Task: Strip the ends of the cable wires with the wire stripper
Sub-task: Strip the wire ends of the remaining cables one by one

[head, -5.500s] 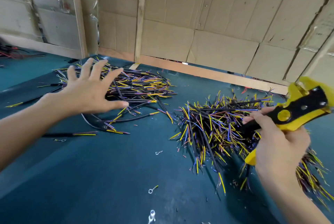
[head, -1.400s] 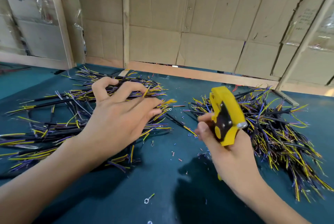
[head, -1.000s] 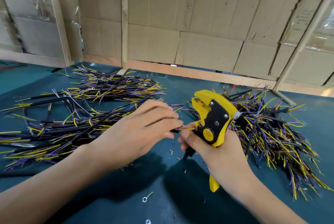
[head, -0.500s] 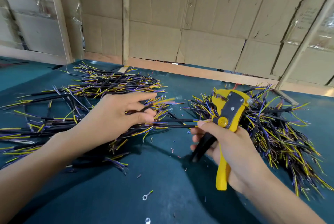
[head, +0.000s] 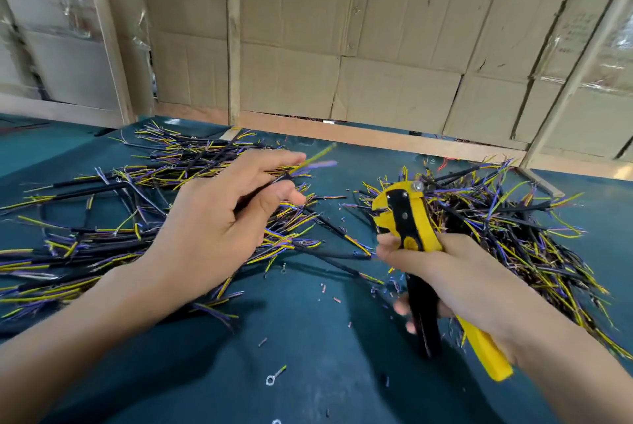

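Yellow stripper (head: 407,218) right hand (head: 445,273), cable (head: 308,163) left hand (head: 219,228)

Bare mat (head: 308,372) between cable piles (head: 102,235)

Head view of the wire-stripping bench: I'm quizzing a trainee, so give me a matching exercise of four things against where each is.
Things:
1. wire stripper
2. held cable
3. ring terminal
4. cardboard wall

Places:
A. lying loose on the green table, near edge
B. pinched in the left hand
C. behind the table
D. gripped in the right hand

Pairs: 1-D, 2-B, 3-A, 4-C
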The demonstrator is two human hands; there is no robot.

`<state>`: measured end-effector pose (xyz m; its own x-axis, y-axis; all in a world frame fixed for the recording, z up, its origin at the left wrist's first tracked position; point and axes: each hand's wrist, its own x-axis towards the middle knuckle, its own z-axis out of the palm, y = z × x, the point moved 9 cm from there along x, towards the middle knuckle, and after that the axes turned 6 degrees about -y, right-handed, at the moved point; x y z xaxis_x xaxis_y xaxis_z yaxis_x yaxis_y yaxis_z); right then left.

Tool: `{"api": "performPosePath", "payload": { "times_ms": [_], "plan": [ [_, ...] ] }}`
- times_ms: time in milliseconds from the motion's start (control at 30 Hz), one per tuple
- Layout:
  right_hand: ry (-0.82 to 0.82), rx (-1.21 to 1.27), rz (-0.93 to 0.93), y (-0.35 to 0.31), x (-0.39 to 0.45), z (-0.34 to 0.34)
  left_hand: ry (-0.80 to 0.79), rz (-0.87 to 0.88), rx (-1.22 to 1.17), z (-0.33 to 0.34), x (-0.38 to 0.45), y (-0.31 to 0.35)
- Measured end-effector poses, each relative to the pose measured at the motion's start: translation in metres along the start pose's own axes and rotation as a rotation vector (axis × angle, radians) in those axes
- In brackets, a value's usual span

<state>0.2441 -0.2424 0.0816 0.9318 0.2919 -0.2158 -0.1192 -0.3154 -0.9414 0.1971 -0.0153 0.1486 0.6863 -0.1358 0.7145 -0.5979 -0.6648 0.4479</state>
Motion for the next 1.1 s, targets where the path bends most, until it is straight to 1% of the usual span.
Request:
{"api": "performPosePath", "payload": {
  "times_ms": [33,67,167,200,233,300,367,433,567,633,733,800,967,1100],
  "plan": [
    [-0.004,-0.017,-0.004,-0.001,0.000,0.000,-0.021,-0.046,-0.067,0.002,0.001,-0.004],
    [-0.001,-0.016,-0.025,-0.003,-0.001,-0.001,-0.049,-0.131,-0.210,0.006,0.002,-0.011],
    [-0.033,0.080,-0.146,-0.012,0.000,0.003,-0.100,-0.464,-0.914,0.029,-0.001,-0.030],
    [-0.067,0.146,-0.186,-0.015,0.000,0.009,-0.124,-0.531,-1.078,0.037,-0.004,-0.030],
    [-0.106,0.209,-0.220,-0.018,-0.001,0.016,-0.151,-0.570,-1.178,0.044,-0.006,-0.027],
    [-0.201,0.275,-0.295,-0.022,-0.005,0.034,-0.220,-0.589,-1.287,0.055,-0.010,-0.018],
    [-0.295,0.317,-0.327,-0.021,-0.008,0.054,-0.264,-0.547,-1.337,0.061,-0.010,-0.012],
    [-0.374,0.379,-0.335,-0.017,-0.010,0.069,-0.259,-0.509,-1.400,0.063,-0.011,-0.008],
    [-0.418,0.506,-0.365,-0.016,-0.012,0.075,-0.194,-0.465,-1.481,0.058,-0.010,-0.007],
    [-0.410,0.525,-0.374,-0.017,-0.011,0.073,-0.152,-0.460,-1.493,0.055,-0.008,-0.009],
    [-0.352,0.518,-0.382,-0.020,-0.011,0.066,-0.120,-0.465,-1.494,0.056,-0.008,-0.013],
    [-0.312,0.518,-0.383,-0.022,-0.010,0.063,-0.106,-0.480,-1.455,0.057,-0.010,-0.015],
    [-0.240,0.543,-0.410,-0.021,-0.008,0.054,-0.174,-0.455,-1.314,0.062,-0.012,-0.010],
    [-0.203,0.537,-0.376,-0.017,-0.006,0.054,-0.171,-0.400,-1.174,0.055,-0.009,-0.009]
  ]
}}
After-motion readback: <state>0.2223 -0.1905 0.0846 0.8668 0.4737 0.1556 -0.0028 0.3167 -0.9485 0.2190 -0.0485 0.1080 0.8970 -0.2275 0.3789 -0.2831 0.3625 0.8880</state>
